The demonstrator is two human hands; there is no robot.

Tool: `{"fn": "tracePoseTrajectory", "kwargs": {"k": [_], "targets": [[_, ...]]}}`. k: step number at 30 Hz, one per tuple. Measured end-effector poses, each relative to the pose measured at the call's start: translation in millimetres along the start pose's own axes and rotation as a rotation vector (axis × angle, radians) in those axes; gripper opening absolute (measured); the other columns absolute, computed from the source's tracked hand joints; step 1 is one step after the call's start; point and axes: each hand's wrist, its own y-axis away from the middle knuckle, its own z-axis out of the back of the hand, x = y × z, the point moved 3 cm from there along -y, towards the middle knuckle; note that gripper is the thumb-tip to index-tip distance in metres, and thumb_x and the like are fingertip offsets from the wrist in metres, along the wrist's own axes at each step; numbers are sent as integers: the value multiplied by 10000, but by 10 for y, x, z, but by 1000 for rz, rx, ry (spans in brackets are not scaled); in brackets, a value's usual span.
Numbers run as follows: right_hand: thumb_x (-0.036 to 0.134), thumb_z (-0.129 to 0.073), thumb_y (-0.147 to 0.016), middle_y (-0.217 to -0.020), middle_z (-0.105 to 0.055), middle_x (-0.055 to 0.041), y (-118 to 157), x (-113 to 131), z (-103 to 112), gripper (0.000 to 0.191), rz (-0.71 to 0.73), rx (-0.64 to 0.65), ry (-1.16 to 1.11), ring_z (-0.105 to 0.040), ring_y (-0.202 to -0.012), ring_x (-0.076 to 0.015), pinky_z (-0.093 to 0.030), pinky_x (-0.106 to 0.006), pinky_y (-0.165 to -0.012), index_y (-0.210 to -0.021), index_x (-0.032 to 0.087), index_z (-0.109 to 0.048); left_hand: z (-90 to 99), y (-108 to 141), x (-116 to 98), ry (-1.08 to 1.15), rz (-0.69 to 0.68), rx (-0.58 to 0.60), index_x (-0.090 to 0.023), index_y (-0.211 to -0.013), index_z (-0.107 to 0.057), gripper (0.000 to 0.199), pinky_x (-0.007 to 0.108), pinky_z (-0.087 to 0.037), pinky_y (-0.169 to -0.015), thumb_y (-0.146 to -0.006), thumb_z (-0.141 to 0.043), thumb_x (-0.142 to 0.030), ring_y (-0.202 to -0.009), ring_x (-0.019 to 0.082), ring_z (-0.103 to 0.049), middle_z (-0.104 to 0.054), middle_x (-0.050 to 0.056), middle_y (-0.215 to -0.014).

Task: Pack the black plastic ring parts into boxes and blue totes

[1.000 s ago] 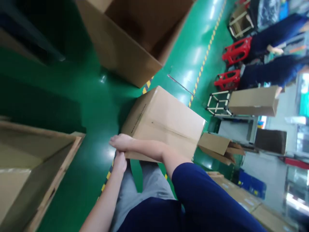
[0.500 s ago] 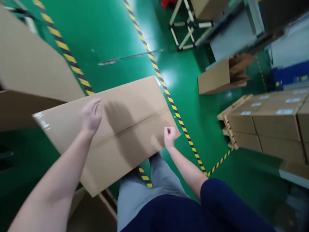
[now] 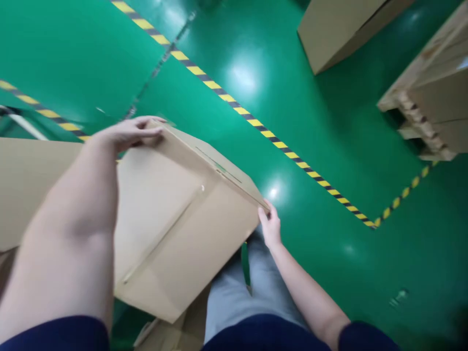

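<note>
A large brown cardboard box (image 3: pixel 171 214) lies before my legs, tilted, with a seam running along its broad upper face. My left hand (image 3: pixel 137 132) is closed over its far left corner, thumb on the near face and fingers reaching over the edge. At the right corner, my right hand (image 3: pixel 271 224) pinches the edge between thumb and fingers. Beyond the edge between both hands, a narrower side with a thin dark line shows. The underside of the box is hidden.
Another cardboard box (image 3: pixel 32 185) stands at the left, partly behind my left arm. More cardboard (image 3: pixel 192 326) lies below, near my legs. A carton (image 3: pixel 336 36) and a wooden pallet (image 3: pixel 424 117) with boxes stand at the right. Yellow-black tape (image 3: pixel 272 136) crosses the green floor.
My hands, closed above the box before, now grip its far corners. The box has turned and tilted, showing a side beyond its far edge. The view has swung round.
</note>
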Motion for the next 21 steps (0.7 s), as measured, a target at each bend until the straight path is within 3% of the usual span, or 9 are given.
{"fn": "tracePoseTrajectory", "kwargs": {"k": [2, 3, 6, 8, 13, 15, 18, 21], "targets": [[654, -663, -827, -1474, -586, -133, -26, -15, 13, 722, -31, 52, -9, -501, -1417, -297, -348, -492, -1236, -1369, 177, -639, 7, -83, -66, 59, 35, 120, -260, -1259, -688, 966, 382, -527, -985, -432, -938, -691, -1108, 243, -609, -698, 10, -1274], [653, -667, -829, -1502, -564, -123, -45, -25, 6, 710, -43, 91, -22, -459, -1456, -297, -311, -496, -1258, -1364, 187, -652, 7, -117, -99, 55, 48, 141, -256, -1171, -729, 873, 387, -533, -978, -419, -949, -642, -1138, 268, -619, -707, 27, -1277], [642, -663, -854, -1534, -539, -85, -100, -15, -33, 653, -65, 221, -87, -380, -1516, -283, -246, -501, -1289, -1358, 228, -679, -16, -173, -201, 21, 17, 76, -261, -908, -791, 480, 389, -530, -999, -529, -892, -538, -1195, 293, -644, -750, 43, -1214], [629, -668, -866, -1539, -533, -59, -132, 24, -34, 619, -71, 283, -114, -344, -1536, -274, -216, -506, -1300, -1358, 255, -685, -49, -178, -250, 9, 1, -6, -262, -842, -804, 342, 402, -528, -1013, -593, -846, -492, -1178, 299, -659, -771, 37, -1155], [695, -568, -901, -1557, -510, -21, -267, 43, -1, 627, -75, 386, -121, -293, -1560, -251, -147, -489, -1322, -1351, 277, -695, -137, -187, -252, 31, 127, -89, -245, -1036, -821, 328, 477, -518, -1038, -743, -762, -381, -1055, 277, -655, -781, 13, -1078], [723, -560, -887, -1566, -498, -21, -375, -23, -58, 661, -115, 447, -92, -323, -1547, -260, -195, -501, -1309, -1368, 287, -682, -153, -201, -236, 56, 134, -104, -207, -1126, -791, 339, 508, -473, -1086, -811, -710, -300, -1032, 235, -626, -774, 1, -1113], [730, -622, -847, -1564, -501, -54, -650, -114, -272, 725, -211, 526, 25, -403, -1503, -290, -266, -568, -1264, -1420, 286, -631, -174, -233, -199, 81, 90, -117, -123, -1100, -773, 288, 481, -441, -1123, -849, -697, -244, -1076, 204, -588, -748, 1, -1233], [795, -592, -840, -1608, -434, -113, -988, -55, -548, 857, -199, 508, 179, -322, -1544, -306, -170, -593, -1280, -1482, 227, -566, -197, -278, -146, 75, 35, -158, -106, -1037, -770, 254, 425, -447, -1130, -844, -703, -256, -1110, 197, -582, -743, -6, -1257]]}}
